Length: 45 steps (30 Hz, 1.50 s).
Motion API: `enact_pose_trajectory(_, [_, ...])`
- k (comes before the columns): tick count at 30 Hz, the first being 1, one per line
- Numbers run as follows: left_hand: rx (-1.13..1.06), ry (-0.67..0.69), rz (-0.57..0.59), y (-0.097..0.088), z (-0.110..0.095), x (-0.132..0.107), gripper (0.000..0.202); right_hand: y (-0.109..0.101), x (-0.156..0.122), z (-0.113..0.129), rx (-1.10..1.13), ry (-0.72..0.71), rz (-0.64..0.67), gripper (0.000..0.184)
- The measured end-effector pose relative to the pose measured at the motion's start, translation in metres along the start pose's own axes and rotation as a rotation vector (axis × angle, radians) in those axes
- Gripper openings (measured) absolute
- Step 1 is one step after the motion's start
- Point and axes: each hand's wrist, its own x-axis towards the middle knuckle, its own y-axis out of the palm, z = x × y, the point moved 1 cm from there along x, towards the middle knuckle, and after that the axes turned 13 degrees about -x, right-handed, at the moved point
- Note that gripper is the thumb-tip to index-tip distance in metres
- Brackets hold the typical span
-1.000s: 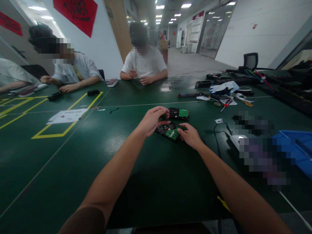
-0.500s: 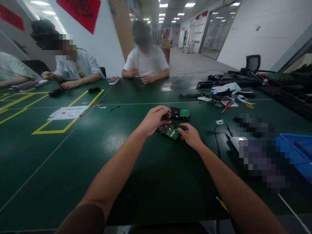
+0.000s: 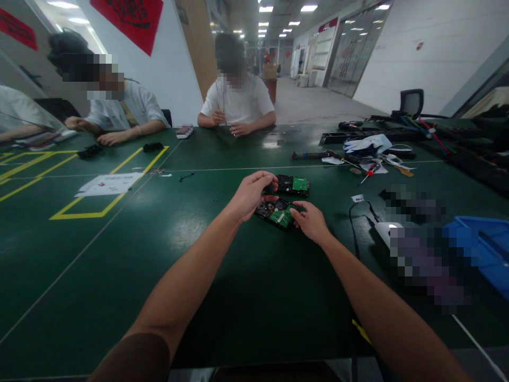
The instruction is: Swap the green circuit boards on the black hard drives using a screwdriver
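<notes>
A hard drive (image 3: 281, 216), its green circuit board facing up, lies at a slant on the dark green table. My right hand (image 3: 312, 222) grips its right end between thumb and fingers. Over the drive's far left end, my left hand (image 3: 253, 195) is closed with thumb and fingertips bent together; the fingers hide whatever may be between them. Its lower fingers reach the drive's edge, though contact is hard to judge. Just beyond lies a second hard drive (image 3: 299, 184), also board side up, with neither hand holding it.
Farther right are a red-handled screwdriver (image 3: 370, 171), a dark cylindrical tool (image 3: 310, 155) and white-and-blue gloves (image 3: 368, 144). A cable (image 3: 351, 225) runs to a white device. A blue bin (image 3: 483, 249) stands at the right edge. Several people sit across the table; paper (image 3: 109, 184) lies left.
The view has shifted very slightly. Both hands and the two hard drives keep practically the same positions.
</notes>
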Motion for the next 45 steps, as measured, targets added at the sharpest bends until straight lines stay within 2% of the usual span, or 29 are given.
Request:
enact_pose_trajectory(9, [0.010, 0.012, 0.007, -0.001, 0.000, 0.001, 0.013, 0.001, 0.004, 0.000, -0.079, -0.002, -0.035, 0.041])
enact_pose_trajectory(18, [0.007, 0.035, 0.008, -0.011, 0.003, 0.007, 0.012, 0.002, 0.006, -0.001, -0.094, -0.015, -0.058, 0.040])
enact_pose_trajectory(26, [0.114, 0.032, 0.016, -0.002, -0.001, 0.002, 0.019, 0.002, 0.006, 0.000, -0.046, 0.000, -0.037, 0.038])
enact_pose_trajectory(35, [0.163, 0.022, 0.069, -0.007, -0.003, 0.004, 0.018, 0.004, 0.008, -0.006, -0.030, 0.002, -0.036, 0.039])
enact_pose_trajectory(45, [0.252, 0.025, 0.057, -0.002, -0.006, 0.000, 0.017, 0.006, 0.008, -0.007, 0.016, -0.044, -0.070, 0.040])
